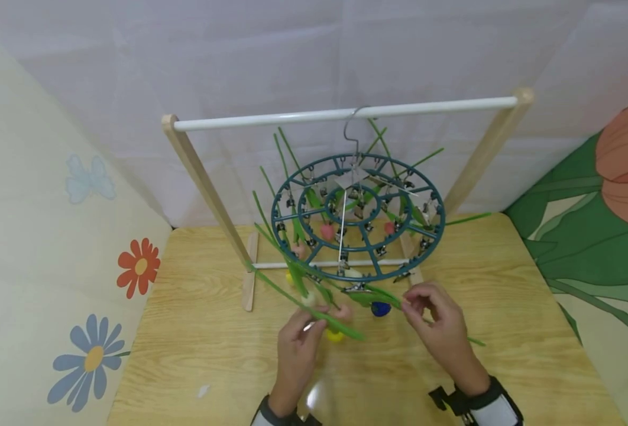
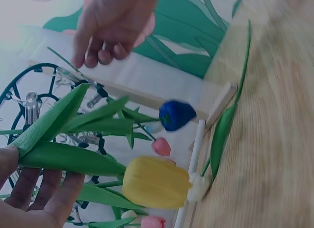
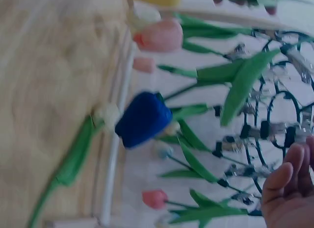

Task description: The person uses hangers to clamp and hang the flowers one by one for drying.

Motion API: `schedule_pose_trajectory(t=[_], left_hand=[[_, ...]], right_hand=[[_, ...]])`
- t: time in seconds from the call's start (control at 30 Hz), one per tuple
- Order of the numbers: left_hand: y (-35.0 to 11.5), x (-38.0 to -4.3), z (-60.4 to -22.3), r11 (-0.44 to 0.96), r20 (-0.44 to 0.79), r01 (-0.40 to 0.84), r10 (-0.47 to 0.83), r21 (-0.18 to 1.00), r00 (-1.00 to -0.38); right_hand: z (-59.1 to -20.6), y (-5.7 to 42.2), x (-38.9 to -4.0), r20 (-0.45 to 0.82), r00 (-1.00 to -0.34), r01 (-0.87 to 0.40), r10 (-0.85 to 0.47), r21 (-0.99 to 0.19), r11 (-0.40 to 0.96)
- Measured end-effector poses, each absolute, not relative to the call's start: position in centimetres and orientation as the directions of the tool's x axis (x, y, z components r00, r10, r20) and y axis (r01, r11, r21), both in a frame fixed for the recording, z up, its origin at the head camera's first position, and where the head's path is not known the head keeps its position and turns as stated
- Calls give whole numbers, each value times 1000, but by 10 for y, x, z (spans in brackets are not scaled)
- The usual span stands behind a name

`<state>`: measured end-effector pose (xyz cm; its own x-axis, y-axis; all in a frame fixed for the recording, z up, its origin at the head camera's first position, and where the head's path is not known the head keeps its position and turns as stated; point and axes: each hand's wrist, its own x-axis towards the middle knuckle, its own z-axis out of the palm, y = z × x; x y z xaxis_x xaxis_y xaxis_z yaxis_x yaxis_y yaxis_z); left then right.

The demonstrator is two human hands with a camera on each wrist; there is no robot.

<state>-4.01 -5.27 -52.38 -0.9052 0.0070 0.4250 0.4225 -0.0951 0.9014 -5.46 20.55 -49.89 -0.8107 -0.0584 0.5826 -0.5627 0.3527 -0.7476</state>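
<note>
My left hand [image 1: 299,343] pinches a yellow tulip [image 2: 156,183] by its green leaves and stem, the bloom pointing down; in the head view its bloom lies partly behind the leaf. My right hand [image 1: 439,322] is beside the front rim of a round dark-green clip hanger [image 1: 374,277], fingers loosely bent with nothing visible between them. Close to those fingers a blue tulip [image 1: 381,309] hangs upside down from the rim, its leaves [image 3: 250,86] spreading past the clip. Pink tulips [image 3: 159,36] and other blooms hang from further metal clips.
The hanger hooks over the white bar [image 1: 271,119] of a wooden stand [image 1: 202,183] on the wood-grain table [image 1: 186,349]. On the table lies a white tulip [image 2: 198,188] with its green stem. A small white scrap [image 1: 203,391] is at the left. Flower-printed walls enclose the sides.
</note>
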Motion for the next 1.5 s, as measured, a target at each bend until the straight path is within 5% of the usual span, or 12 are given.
schedule_pose_trajectory(t=[0.27,0.5,0.87,1.13,1.5], left_hand=[[-60,-45,-526,180,629,626,48,758,-776],[-62,-46,-527,326,702,702,138,634,-698],[-54,-43,-532,261,704,717,159,646,-692],[-50,-45,-531,217,638,661,174,718,-750],[-44,-50,-531,195,610,631,162,751,-776]], right_hand=[[-467,222,-77,574,-809,-539,-123,-644,542],[-452,215,-91,565,-800,-592,-201,-690,417],[-458,201,-77,481,-851,-525,-212,-797,298],[-470,179,-69,561,-803,-591,-199,-711,380],[-481,145,-64,568,-816,-577,-111,-813,81]])
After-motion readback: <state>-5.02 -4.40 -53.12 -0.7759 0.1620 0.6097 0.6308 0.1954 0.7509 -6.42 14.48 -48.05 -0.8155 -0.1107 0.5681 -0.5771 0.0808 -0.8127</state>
